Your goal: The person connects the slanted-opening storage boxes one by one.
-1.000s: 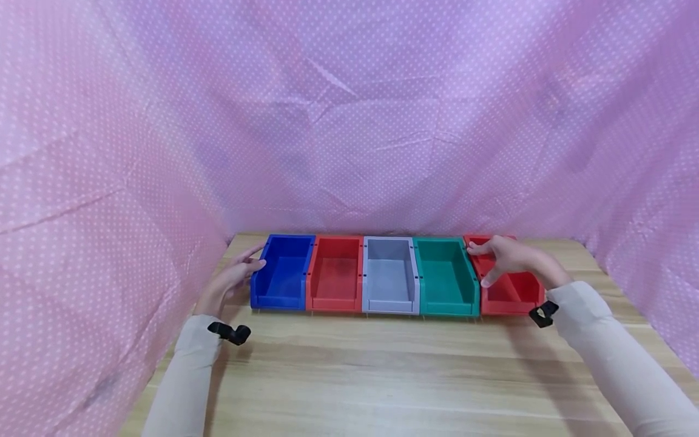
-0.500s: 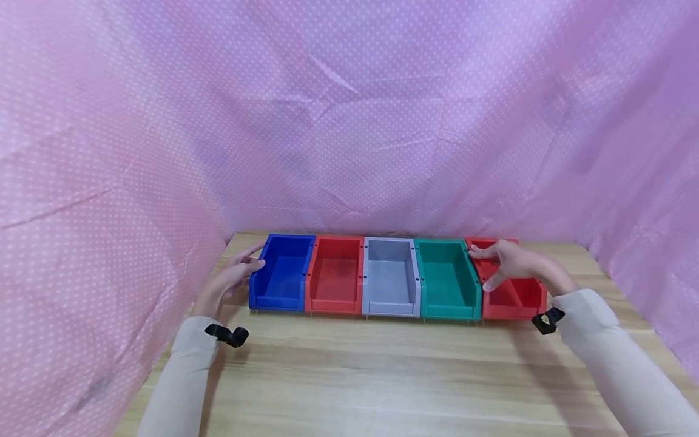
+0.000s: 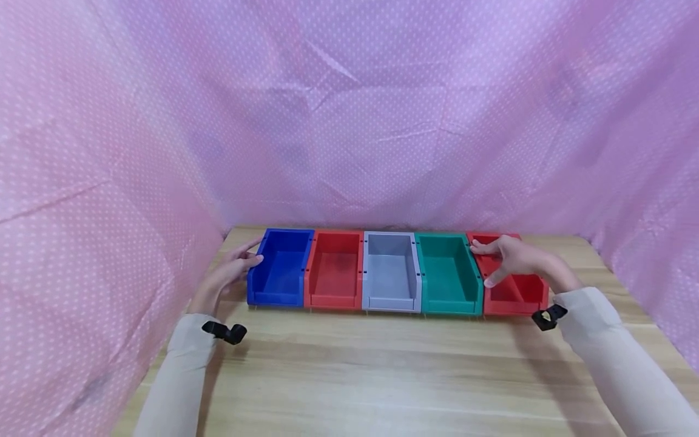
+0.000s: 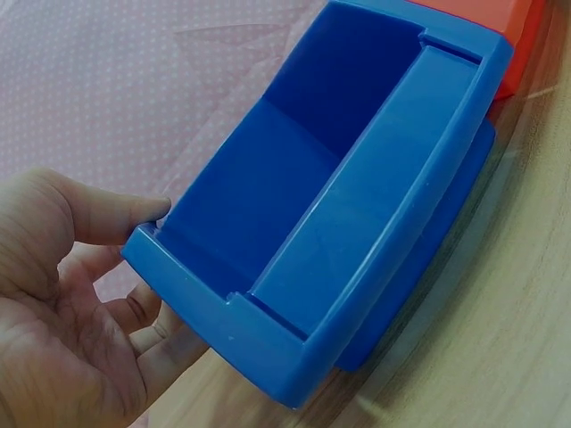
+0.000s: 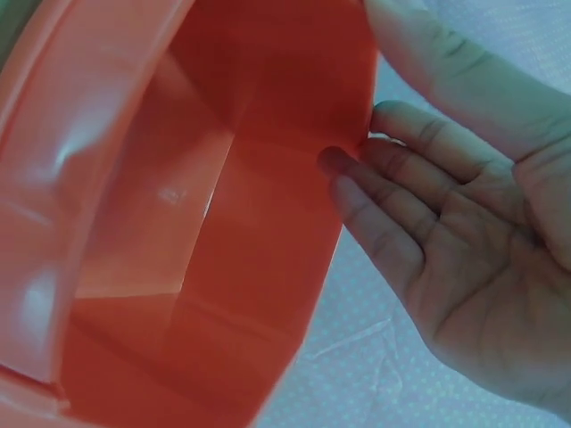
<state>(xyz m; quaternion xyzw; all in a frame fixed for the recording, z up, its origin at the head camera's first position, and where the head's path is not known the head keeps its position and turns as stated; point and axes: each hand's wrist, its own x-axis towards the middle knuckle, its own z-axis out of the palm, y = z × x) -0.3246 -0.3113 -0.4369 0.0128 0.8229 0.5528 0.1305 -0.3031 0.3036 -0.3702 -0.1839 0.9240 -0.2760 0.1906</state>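
A row of open-front plastic bins stands side by side on the table: a blue bin (image 3: 281,267), a red bin (image 3: 334,267), a grey bin (image 3: 391,267), a green bin (image 3: 449,270) and another red bin (image 3: 505,297). My left hand (image 3: 232,272) holds the blue bin's outer left wall. In the left wrist view, its thumb (image 4: 125,214) lies on the rim and bent fingers touch the wall's outside. Over the right-end red bin, my right hand (image 3: 516,258) reaches leftward, its extended fingers (image 5: 393,218) and thumb touching the wall. The exact contact is partly hidden.
The wooden table (image 3: 349,370) extends in front of the row. Pink dotted cloth (image 3: 349,121) hangs close behind the bins and along both sides. A black wrist mount (image 3: 225,332) sits on the left sleeve, another mount (image 3: 548,317) on the right.
The row sits slightly higher and looks a little wider in the head view, with a small shift of the whole scene. Both hands keep their places at the end bins.
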